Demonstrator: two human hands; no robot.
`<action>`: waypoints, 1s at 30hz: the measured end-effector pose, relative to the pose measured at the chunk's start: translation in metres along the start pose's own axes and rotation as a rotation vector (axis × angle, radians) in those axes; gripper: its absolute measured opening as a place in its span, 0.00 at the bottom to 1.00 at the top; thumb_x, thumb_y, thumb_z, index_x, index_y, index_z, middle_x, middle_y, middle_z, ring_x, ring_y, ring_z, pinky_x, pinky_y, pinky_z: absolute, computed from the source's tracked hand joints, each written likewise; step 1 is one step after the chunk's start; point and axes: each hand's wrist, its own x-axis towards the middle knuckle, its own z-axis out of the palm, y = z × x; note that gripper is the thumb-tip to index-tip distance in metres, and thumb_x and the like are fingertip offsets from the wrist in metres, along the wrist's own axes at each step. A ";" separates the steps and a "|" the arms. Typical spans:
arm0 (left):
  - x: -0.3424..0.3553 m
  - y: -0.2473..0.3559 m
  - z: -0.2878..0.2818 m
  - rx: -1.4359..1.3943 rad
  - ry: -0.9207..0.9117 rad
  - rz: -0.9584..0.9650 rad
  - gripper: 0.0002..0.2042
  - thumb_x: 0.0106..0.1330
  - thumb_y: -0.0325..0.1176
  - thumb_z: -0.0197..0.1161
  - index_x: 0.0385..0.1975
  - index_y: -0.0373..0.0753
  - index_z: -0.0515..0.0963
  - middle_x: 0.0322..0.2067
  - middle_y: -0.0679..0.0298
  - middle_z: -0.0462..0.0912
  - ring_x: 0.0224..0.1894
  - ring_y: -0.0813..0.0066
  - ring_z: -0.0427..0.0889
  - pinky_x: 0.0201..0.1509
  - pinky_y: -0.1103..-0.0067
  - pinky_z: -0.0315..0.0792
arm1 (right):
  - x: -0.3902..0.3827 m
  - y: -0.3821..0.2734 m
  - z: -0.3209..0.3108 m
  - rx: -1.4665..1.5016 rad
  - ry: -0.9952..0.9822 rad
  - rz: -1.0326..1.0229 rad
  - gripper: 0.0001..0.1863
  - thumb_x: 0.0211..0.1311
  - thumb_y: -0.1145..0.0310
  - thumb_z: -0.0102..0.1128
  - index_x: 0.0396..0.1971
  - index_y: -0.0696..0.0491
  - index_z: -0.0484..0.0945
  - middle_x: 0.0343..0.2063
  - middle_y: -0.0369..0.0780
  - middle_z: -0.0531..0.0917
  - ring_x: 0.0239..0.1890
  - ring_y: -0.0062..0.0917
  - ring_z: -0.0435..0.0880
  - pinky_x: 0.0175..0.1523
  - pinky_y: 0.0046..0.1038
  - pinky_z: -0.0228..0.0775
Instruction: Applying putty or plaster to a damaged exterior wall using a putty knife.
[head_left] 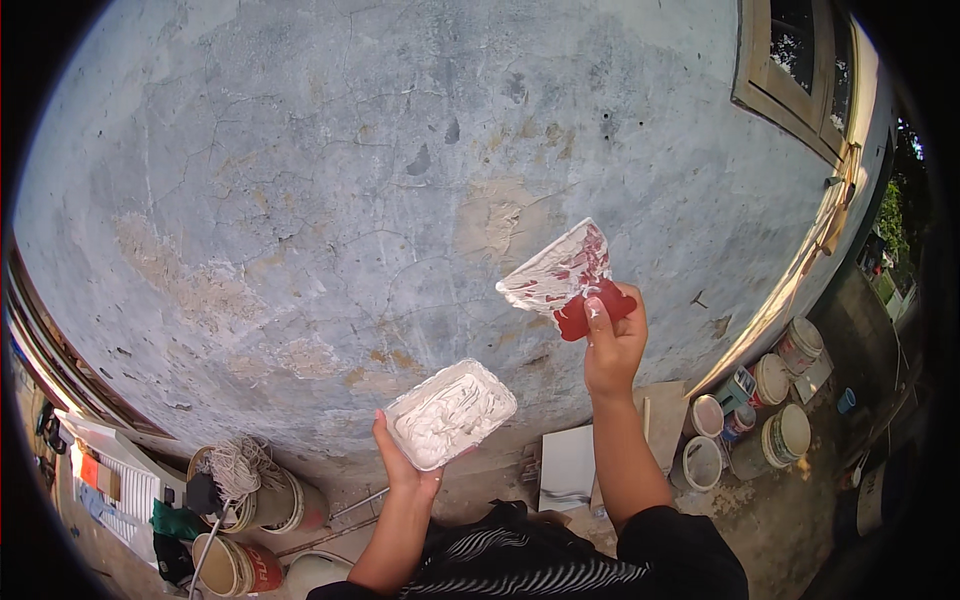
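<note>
My left hand (408, 468) holds up a rectangular tub (405, 455) from below, thumb along its side. White putty (455, 412) with a ridged, stirred surface fills the tub. In my right hand (613, 345) is a red plastic putty scraper (585, 316), pinched between thumb and fingers. Its wide blade is smeared with white putty and tilts up to the left, in front of the wall. The blue-grey wall (330, 130) has cracks, flaked spots and a beige filled patch (500, 215) just left of the scraper. Whether the blade touches the wall I cannot tell.
A wooden-framed window (795, 75) is at the upper right. Several paint buckets (785, 435) stand on the floor at the right. A string mop (245, 468) rests on buckets at the lower left, near a white slatted panel (125, 480). A pale board (567, 465) leans against the wall's foot.
</note>
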 end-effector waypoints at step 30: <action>0.013 0.007 0.036 -0.103 0.061 -0.002 0.43 0.69 0.71 0.37 0.74 0.43 0.57 0.70 0.49 0.67 0.68 0.39 0.70 0.60 0.34 0.68 | -0.068 0.020 -0.024 0.012 -0.006 0.423 0.07 0.72 0.73 0.60 0.45 0.57 0.75 0.38 0.35 0.83 0.38 0.15 0.81 0.44 0.21 0.76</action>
